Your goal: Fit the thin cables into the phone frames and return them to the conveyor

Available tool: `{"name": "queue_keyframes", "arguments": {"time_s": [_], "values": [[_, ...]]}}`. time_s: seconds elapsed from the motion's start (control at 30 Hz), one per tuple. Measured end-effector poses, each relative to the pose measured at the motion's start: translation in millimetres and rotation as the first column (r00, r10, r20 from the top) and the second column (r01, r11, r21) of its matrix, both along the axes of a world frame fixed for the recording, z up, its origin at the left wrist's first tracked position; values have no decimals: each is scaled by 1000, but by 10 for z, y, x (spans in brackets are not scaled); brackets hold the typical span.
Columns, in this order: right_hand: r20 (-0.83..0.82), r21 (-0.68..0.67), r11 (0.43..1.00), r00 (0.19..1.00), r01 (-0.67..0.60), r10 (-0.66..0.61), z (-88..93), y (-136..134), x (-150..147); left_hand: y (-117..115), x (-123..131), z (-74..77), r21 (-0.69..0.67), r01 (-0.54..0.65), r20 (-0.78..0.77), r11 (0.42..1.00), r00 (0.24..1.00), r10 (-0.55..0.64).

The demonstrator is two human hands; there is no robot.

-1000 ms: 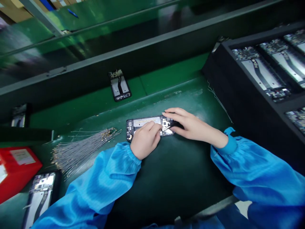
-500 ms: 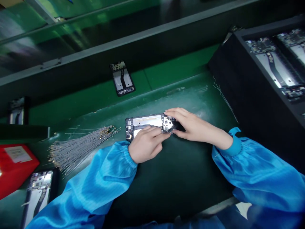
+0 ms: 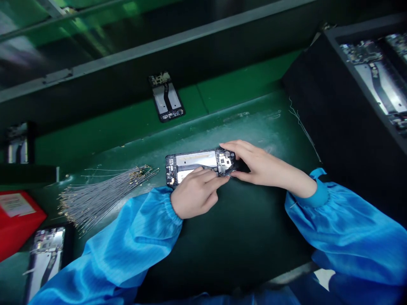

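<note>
gleaming green bench mat [image 3: 254, 237] underneath

no readable text, brand, number or sign anywhere, white label on the red box [image 3: 15, 216] at the left edge too blurred to make out, opened phone [image 3: 200, 165] under the hands shows no legible print

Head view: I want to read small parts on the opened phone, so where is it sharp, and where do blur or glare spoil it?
Head view: sharpest at the centre, on the opened phone under the left hand and right hand; glare whitens its metal plate; the upper left corner smears into blur; the tray at right is soft, with shiny patches.
</note>
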State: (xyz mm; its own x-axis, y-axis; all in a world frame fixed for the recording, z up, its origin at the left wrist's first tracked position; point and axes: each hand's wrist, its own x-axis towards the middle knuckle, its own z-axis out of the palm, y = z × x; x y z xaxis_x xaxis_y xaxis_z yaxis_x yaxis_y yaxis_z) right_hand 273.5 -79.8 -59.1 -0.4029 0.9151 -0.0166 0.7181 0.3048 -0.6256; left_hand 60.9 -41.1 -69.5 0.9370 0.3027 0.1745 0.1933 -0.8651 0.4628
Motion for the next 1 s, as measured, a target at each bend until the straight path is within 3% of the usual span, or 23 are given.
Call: {"name": "queue_keyframes", "arguments": {"time_s": [0.3, 0.57, 0.67, 0.77, 0.87, 1.0], "values": [[18, 10, 1000, 1000, -7, 7, 4, 2, -38, 5, 9, -5, 38, 11, -17, 999, 1000, -11], [95, -63, 998, 995, -23, 29, 59, 92, -71, -32, 62, 48, 128, -22, -72, 992, 997, 31], [125, -62, 998, 992, -20, 28, 74, 105, -82, 14, 27, 68, 169, 32, -107, 985, 994, -13], [118, -53, 998, 993, -21, 27, 68, 91, -82, 114, -73, 49, 126, 85, -77, 988, 994, -75], [104, -40, 999, 994, -24, 28, 56, 74, -77, 201, -169, 3, 42, 91, -18, 995, 996, -90], [103, -33, 999, 994, -25, 28, 51, 72, -72, 221, -198, -40, 28, 90, -2, 996, 996, -90]]}}
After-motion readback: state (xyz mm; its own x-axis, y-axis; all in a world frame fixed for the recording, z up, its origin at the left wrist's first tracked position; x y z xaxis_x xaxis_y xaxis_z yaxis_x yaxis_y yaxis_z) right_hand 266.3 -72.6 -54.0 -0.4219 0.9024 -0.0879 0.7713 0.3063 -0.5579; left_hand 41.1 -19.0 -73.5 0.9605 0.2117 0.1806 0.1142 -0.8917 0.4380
